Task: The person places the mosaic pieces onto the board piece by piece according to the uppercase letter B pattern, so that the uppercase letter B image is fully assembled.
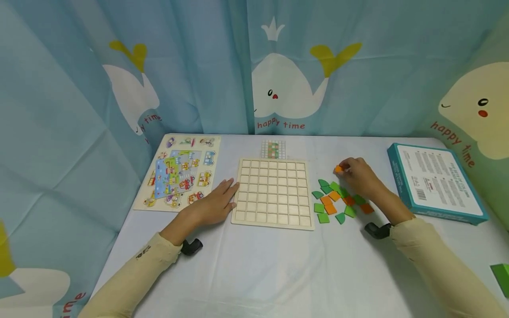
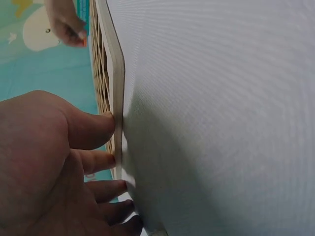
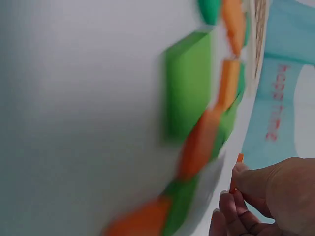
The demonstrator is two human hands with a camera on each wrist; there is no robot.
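A wooden grid board (image 1: 273, 193) lies flat on the white table, its squares bare. My left hand (image 1: 216, 201) touches the board's left edge; in the left wrist view the thumb and fingertips (image 2: 101, 129) rest against the rim, the fingers fairly straight. Right of the board, my right hand (image 1: 361, 176) pinches an orange tile (image 1: 339, 169) between thumb and fingertips, above the table. The same orange tile (image 3: 237, 172) shows edge-on in the right wrist view. Below that hand lie loose green tiles (image 1: 324, 218) and orange tiles (image 1: 330, 209), some square and some quarter-round.
Behind the board lies a small pattern card (image 1: 273, 149) with a printed grid. A wooden picture puzzle (image 1: 207, 145) with a colourful sheet (image 1: 163, 176) on it is at left. A teal-edged box (image 1: 441, 181) lies at right. A green block (image 1: 502, 278) sits near the right edge.
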